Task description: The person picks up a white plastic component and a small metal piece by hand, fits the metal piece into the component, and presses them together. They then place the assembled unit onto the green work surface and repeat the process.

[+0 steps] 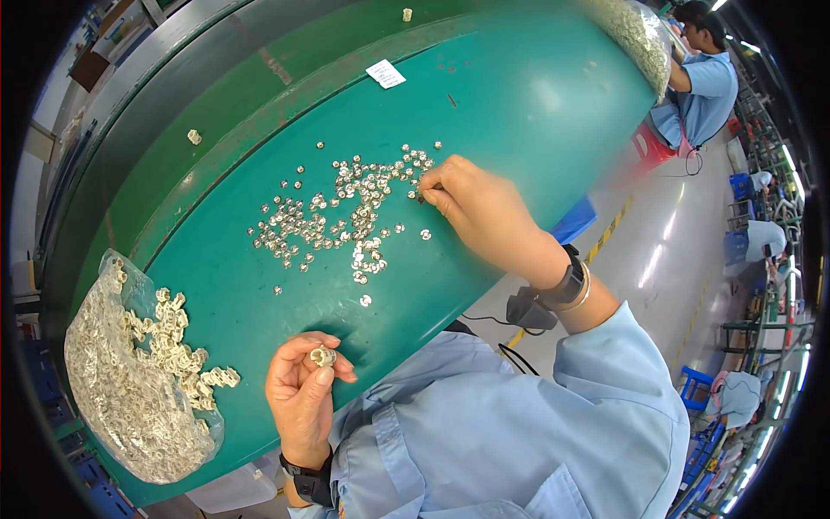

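Note:
Between the thumb and fingers of my left hand (303,381) is a small cream plastic part (322,356), its hollow end facing up. That hand hovers over the near edge of the green table. My right hand (471,203) reaches to the right side of a scattered spread of small shiny metal pieces (367,186). Its thumb and forefinger are pinched together, with a small dark bit at the tips that I cannot make out. Left of my left hand, more cream plastic parts (173,333) spill from a clear plastic bag (130,389).
A white paper slip (385,73) lies near the table's far edge. Beyond is a green conveyor belt (229,95) with loose cream parts on it. Another filled bag (635,39) stands at the far right, beside a person in blue (705,86).

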`<state>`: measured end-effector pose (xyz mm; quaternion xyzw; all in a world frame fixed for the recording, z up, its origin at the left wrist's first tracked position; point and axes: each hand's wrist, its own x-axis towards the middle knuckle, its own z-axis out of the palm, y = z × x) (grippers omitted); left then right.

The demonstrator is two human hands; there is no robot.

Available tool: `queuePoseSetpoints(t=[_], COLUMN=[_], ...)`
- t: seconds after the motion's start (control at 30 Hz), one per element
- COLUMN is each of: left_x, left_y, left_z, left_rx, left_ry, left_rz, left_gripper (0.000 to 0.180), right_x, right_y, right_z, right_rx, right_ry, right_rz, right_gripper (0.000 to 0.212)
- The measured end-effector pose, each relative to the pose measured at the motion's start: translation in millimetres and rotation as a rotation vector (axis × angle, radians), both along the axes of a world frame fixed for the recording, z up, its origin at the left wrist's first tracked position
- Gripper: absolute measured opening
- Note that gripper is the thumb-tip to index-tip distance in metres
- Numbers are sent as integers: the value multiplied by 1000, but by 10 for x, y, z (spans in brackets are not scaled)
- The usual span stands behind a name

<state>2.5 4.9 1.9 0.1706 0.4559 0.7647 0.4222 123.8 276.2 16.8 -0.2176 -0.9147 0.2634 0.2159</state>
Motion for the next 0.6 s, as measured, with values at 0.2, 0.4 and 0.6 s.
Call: queuePoseSetpoints(t=[0.2, 0.4, 0.6], left_x=[-4, 42, 76], left_y=[-1, 0, -10], left_z=[-13, -3, 5], left_rx=[19, 6, -9], left_ry=[26, 55, 73], left_rz=[-1, 24, 42], left_gripper=[24, 23, 25], right_x=[-22, 79, 125], right_y=[-29, -53, -195], right_z=[-5, 76, 179], right_rx=[85, 18, -155], right_ry=[-54, 23, 68], right_rz=[10, 9, 56], right_gripper=[8, 9, 9])
